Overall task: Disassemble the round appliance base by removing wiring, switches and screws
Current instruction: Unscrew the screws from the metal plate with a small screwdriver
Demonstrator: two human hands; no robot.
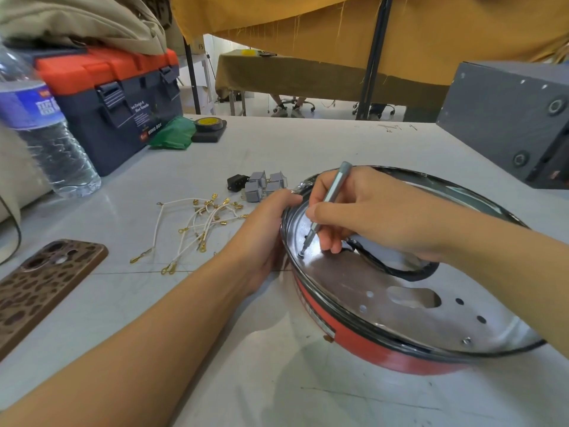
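Starting at the far left, our phone lies face down on the surface, and a water bottle stands near the toolbox; an elbow swing could knock the bottle over onto the parts.

Further in, the removed white wires with brass terminals lie loose in a tangle, and the grey switches with a small black connector sit just behind them. Nothing contains them, so our left forearm sliding outward could scatter them or sweep them off the edge.

Our left hand wraps its grip around the left rim of the round appliance base, which rests on the surface at right of centre, red wall toward us. If that hold relaxes, we judge the base may spin or skid under turning force.

Our right hand pinches a slim grey screwdriver, its grip clenched on the shaft like a pen, tip seated in a screw on the shiny inner plate. The tool leans, so the tip could cam out, strip the head, or skate across the metal toward our fingers. Once free, the small screw could roll into one of the plate's holes.

A black cable loops just beside the screw and could be nicked by a slip.
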